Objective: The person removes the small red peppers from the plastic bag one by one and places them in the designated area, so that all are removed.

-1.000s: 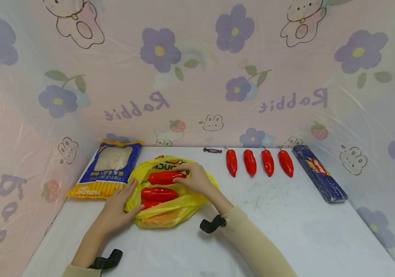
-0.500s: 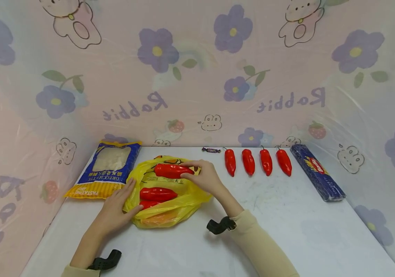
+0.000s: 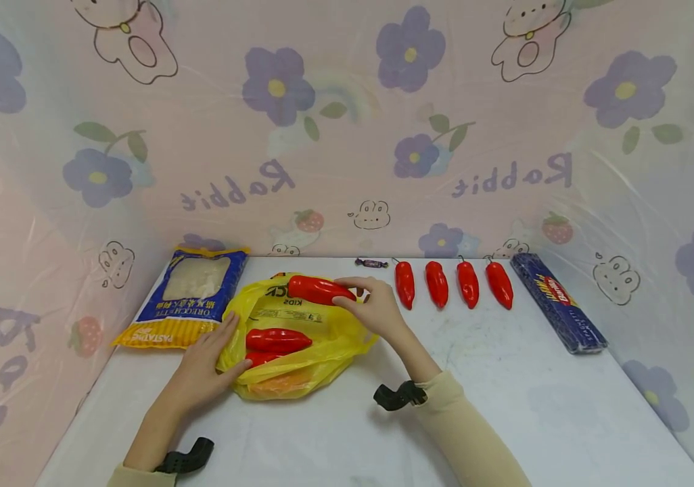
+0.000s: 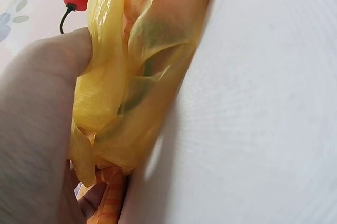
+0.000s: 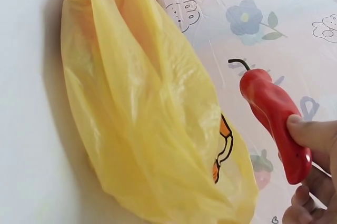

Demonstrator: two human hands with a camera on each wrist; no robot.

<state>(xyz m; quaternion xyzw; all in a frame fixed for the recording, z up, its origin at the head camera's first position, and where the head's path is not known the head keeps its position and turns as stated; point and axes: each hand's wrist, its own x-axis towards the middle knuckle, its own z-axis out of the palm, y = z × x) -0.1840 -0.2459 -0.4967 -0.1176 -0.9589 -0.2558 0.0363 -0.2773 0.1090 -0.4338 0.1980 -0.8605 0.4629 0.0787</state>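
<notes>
My right hand (image 3: 374,308) pinches a red chili pepper (image 3: 316,289) between thumb and fingers, above the far right part of a yellow plastic bag (image 3: 298,368). In the right wrist view the pepper (image 5: 274,113) is clear of the bag (image 5: 142,113), its dark stem pointing away from the hand (image 5: 316,166). Two more red peppers (image 3: 278,340) lie in the bag's opening. My left hand (image 3: 203,365) rests along the bag's left edge, thumb by the lower pepper. An orange shape shows dimly through the bag.
Four red peppers (image 3: 436,285) lie in a row at the back, with a small purple wrapped candy (image 3: 371,263) to their left. A blue spaghetti pack (image 3: 559,303) is at the right. A blue and yellow pasta bag (image 3: 195,281) lies left of the yellow bag.
My right hand has lifted the pinched pepper and carried it right and away from me, uncovering printing on the bag. The left hand has stayed at the bag's edge.
</notes>
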